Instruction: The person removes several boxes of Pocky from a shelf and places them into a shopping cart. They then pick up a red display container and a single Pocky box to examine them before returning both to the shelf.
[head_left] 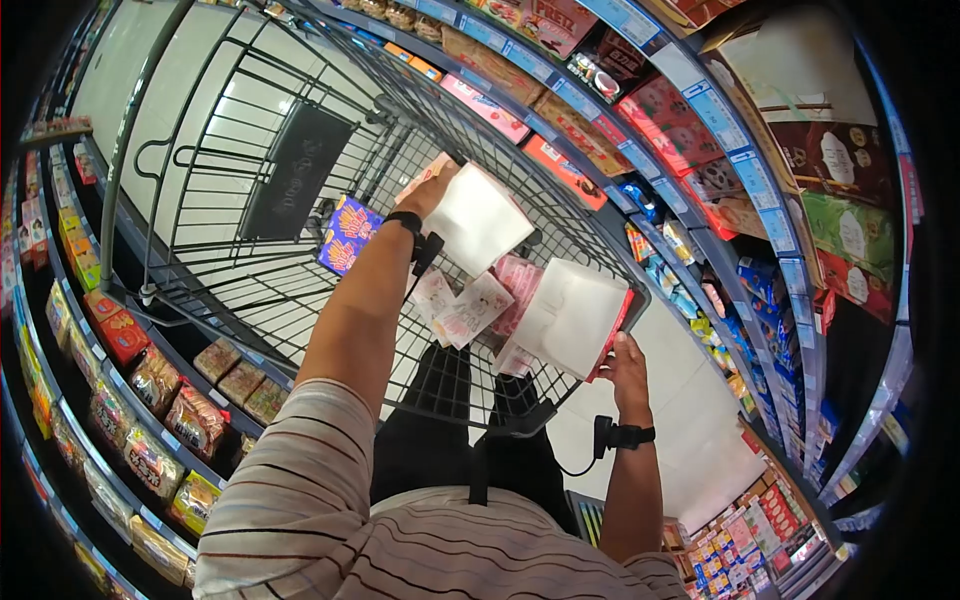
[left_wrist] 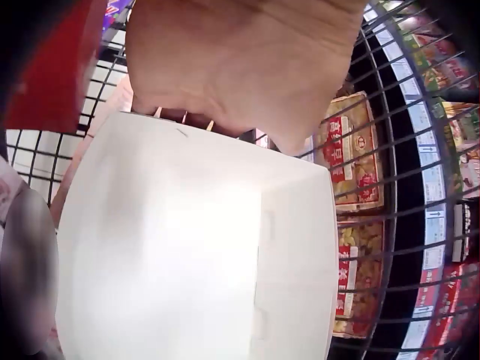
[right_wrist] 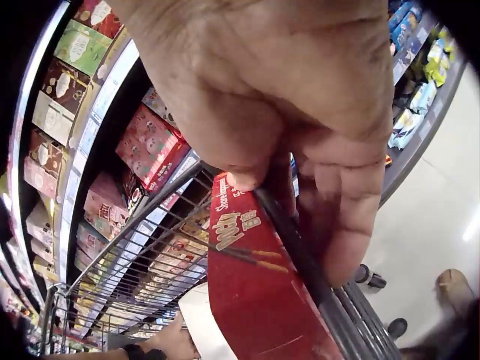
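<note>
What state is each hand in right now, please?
Left hand: closed, gripping the edge of a box with a white inside.
Right hand: closed, pinching the red Pocky box against the shopping cart's rim.

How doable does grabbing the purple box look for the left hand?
Probably yes: the purple box looks close to the left hand and mostly uncovered, though that hand must first release the white box.

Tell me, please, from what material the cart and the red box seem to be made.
Cart: probably metal wire with dark coating; thin, slightly shiny bars. Red box: likely thin cardboard, satin finish; flat printed sides, straight edges.
</note>
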